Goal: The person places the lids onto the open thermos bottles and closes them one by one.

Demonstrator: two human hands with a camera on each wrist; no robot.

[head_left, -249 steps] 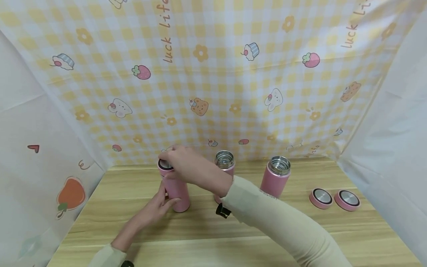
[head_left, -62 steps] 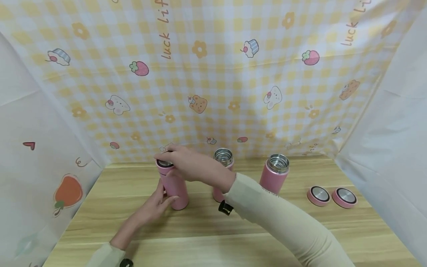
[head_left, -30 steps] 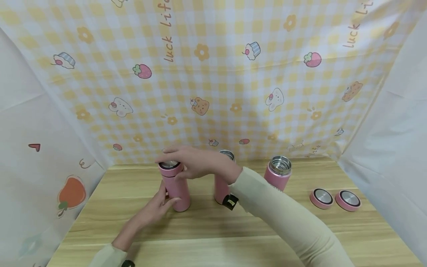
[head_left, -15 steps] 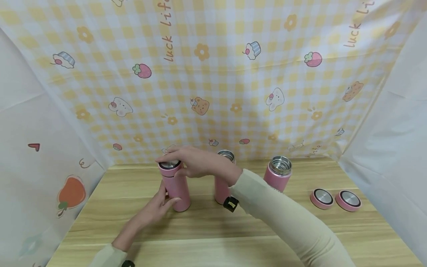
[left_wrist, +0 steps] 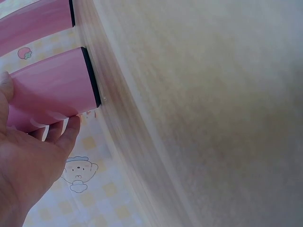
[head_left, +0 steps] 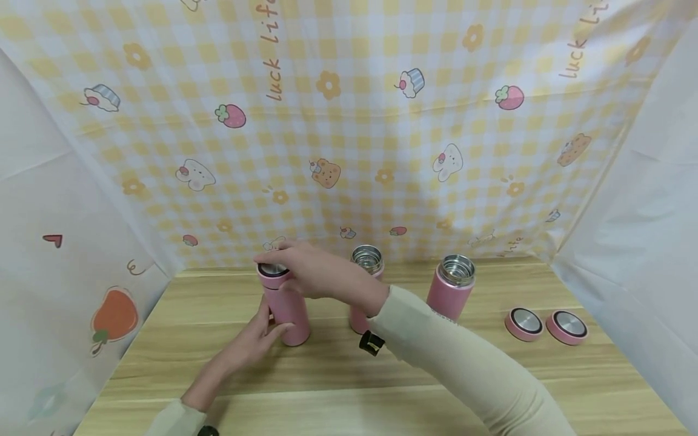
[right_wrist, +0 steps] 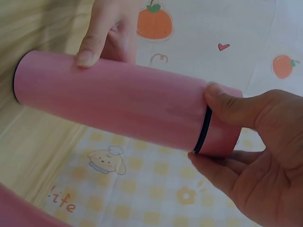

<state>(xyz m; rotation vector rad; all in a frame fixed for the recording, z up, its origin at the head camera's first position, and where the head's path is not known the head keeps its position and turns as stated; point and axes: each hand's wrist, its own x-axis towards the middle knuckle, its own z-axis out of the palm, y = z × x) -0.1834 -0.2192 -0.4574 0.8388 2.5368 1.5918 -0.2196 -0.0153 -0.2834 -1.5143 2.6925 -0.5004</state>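
A pink thermos bottle stands upright at the left of the row. My left hand holds its lower body, thumb in front; the left wrist view shows those fingers round the pink wall. At the top, my right hand grips the pink lid with its steel disc. In the right wrist view, thumb and fingers pinch the lid from opposite sides, and a dark band separates it from the body. The lid sits on the bottle; whether the thread is engaged is hidden.
Two lidless pink bottles, a middle one and a right one, stand with steel mouths showing. Two pink lids lie side by side at the right of the wooden table. A checked cloth hangs behind.
My right hand has turned on the lid over the last second, its wrist shifting slightly, so the middle bottle's mouth shows more. My left hand has stayed on the bottle throughout.
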